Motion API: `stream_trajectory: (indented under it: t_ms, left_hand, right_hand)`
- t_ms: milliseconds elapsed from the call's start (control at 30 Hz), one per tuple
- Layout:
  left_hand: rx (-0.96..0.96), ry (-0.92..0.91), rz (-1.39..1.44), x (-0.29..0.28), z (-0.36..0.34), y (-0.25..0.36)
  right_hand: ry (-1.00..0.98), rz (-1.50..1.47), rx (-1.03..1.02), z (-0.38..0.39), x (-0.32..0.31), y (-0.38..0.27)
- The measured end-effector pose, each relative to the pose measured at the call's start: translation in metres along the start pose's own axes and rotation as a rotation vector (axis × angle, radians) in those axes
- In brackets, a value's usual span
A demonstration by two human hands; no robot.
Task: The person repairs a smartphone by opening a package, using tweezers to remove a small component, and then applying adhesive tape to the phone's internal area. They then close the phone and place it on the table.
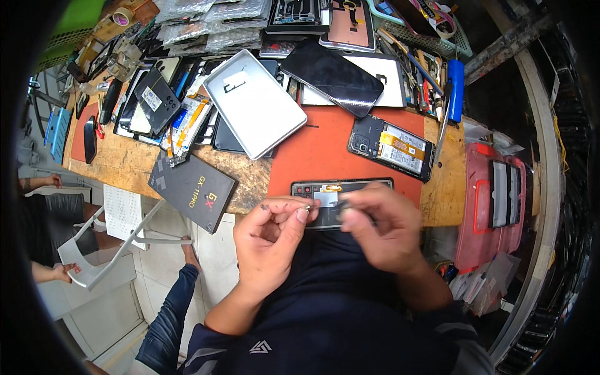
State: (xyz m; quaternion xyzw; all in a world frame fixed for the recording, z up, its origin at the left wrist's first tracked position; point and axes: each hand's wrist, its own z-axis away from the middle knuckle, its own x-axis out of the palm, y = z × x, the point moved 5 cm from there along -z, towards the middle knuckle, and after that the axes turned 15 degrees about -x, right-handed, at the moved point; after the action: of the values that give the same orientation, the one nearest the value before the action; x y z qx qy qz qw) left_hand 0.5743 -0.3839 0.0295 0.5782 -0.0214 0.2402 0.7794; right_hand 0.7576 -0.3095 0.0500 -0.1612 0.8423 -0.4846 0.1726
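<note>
My left hand (270, 240) is closed in a pinch, thumb against forefinger, on a small metallic bit too tiny to name. Close by on its right, my right hand (390, 234) is also pinched, with a small dark thing at its fingertips, smeared by motion. Both are held over an opened phone frame (365, 184) at the front edge of the orange mat (300, 156); my fingers hide part of it. Farther back on the right lies another phone without its back cover, its battery (400, 153) and an orange flex cable showing.
A white tray (262, 112) and a dark phone screen (334, 78) lie behind the mat. A black box (192, 192) overhangs the bench's left front edge. Phone parts and bubble-wrapped packs (212, 25) crowd the back. Another person's hand (65, 272) is by a white chair (122, 212).
</note>
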Motion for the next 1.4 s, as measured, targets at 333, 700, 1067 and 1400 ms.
stream_trajectory:
  t_ms: [333, 700, 1067, 1400]
  left_hand:
    - [0.644, 0.183, -0.727, -0.001, -0.006, 0.018]
    - [0.984, 0.095, -0.926, 0.010, 0.000, 0.021]
    - [0.781, 0.091, -0.874, -0.011, -0.007, 0.032]
    - [0.599, 0.017, -0.795, 0.004, -0.026, 0.020]
  right_hand:
    - [-0.077, 1.077, -0.107, 0.023, -0.084, -0.021]
    - [-0.149, -0.394, 0.381, -0.002, 0.007, 0.021]
    - [-0.163, 0.233, -0.027, -0.018, -0.011, 0.017]
    - [-0.225, 0.208, -0.049, -0.024, -0.007, 0.006]
